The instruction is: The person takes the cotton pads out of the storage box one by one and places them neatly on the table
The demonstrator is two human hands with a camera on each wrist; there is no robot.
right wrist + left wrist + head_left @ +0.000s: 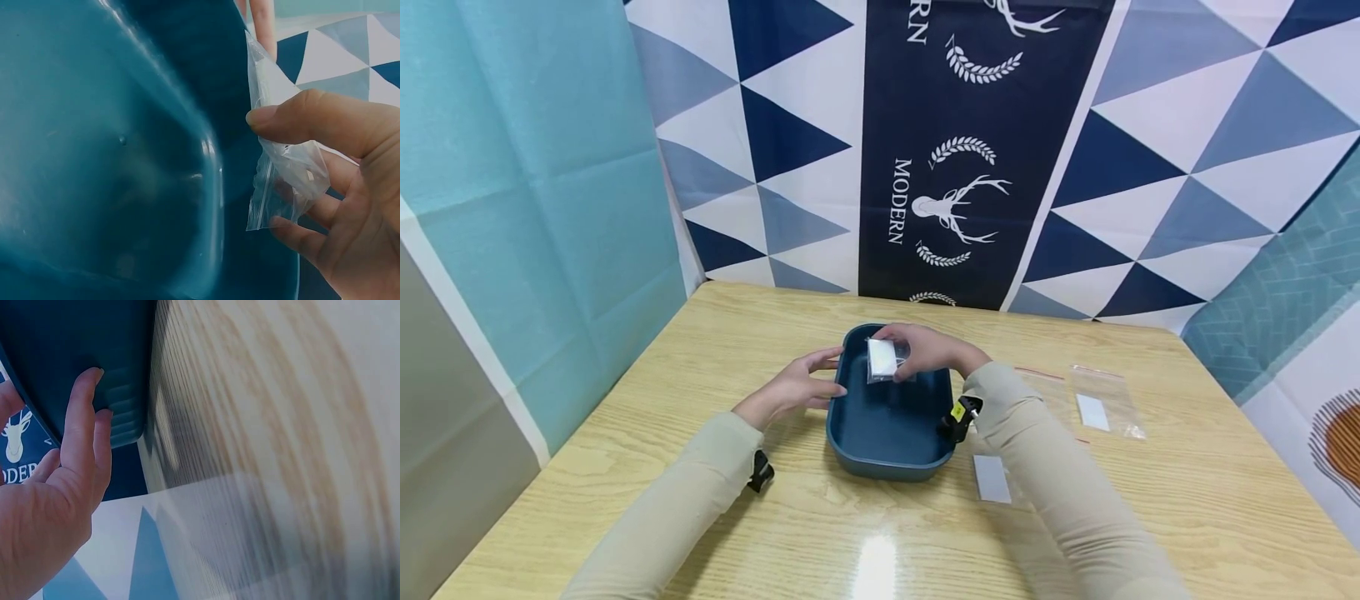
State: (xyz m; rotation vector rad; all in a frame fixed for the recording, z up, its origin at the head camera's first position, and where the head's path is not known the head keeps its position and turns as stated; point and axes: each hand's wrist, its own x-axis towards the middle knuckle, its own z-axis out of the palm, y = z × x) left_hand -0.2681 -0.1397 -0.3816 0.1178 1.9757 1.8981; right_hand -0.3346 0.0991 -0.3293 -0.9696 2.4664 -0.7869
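A dark blue bin (891,429) stands on the wooden table. At its left side, my left hand (797,385) touches the wall and rim with fairly straight fingers. The left wrist view shows that hand (69,469) with fingertips against the ribbed outside of the bin (125,337). Above the far part of the bin, my right hand (925,348) pinches a small clear zip bag (882,360) with a white piece in it. Seen from the right wrist, thumb and fingers of the hand (350,181) hold the crumpled bag (294,172) beside the bin's rim.
To the right of the bin lie clear zip bags with white pieces, one farther back (1092,412) and one nearer (992,478), partly under my right sleeve (1060,475). Behind the table hangs a patterned cloth (805,167); a turquoise cloth (550,167) hangs at left.
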